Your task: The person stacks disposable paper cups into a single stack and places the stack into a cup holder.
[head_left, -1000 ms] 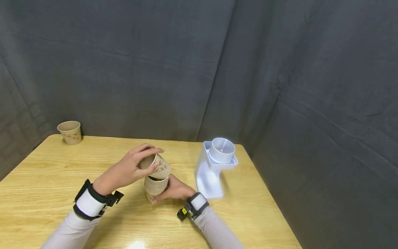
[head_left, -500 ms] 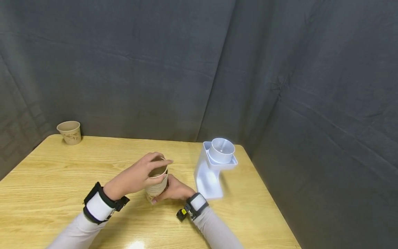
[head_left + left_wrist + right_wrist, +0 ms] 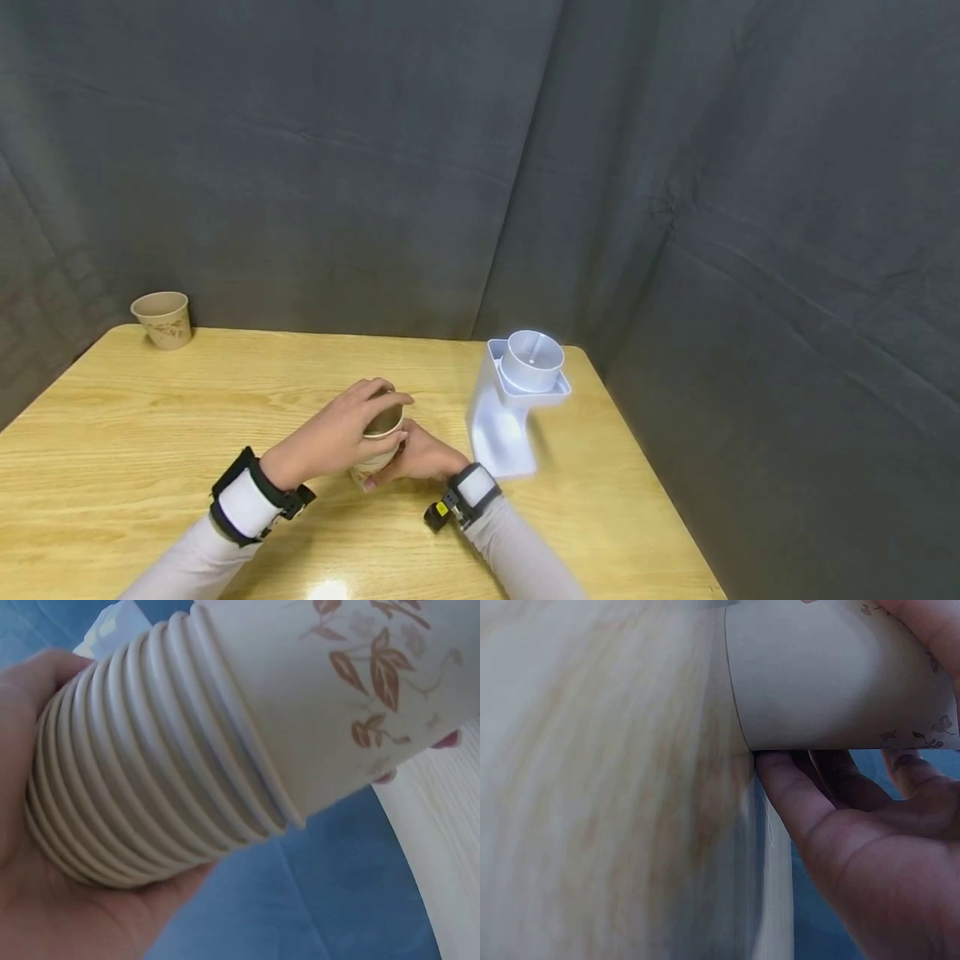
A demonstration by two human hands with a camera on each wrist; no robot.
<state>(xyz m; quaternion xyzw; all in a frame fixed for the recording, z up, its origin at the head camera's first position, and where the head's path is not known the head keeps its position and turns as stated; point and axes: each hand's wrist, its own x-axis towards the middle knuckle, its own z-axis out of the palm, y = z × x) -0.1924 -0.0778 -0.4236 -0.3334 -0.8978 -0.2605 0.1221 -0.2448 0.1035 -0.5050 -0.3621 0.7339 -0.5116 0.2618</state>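
A stack of paper cups (image 3: 373, 463) stands between both hands, its brown leaf print also plain in the left wrist view on the lowest cup (image 3: 352, 690). My left hand (image 3: 337, 432) holds the stack from above, thumb and fingers curled round the rims at the top. Several nested rims (image 3: 150, 757) show beside that palm. Lower down, my right hand (image 3: 422, 455) grips the stack from the right side. Its fingers (image 3: 799, 795) curl under the cup wall (image 3: 817, 682) in the right wrist view, close to the tabletop.
A single printed paper cup (image 3: 167, 323) stands upright at the far left corner of the wooden table (image 3: 247, 375). To the right of the hands is a white plastic stand (image 3: 498, 433) with a round cup-like holder (image 3: 533, 367) on top. A dark curtain (image 3: 337, 167) hangs behind.
A tilted cup in my left hand has gone down into the stack. The left hand has moved down and right, and now sits around the top rims. My right hand keeps its grip.
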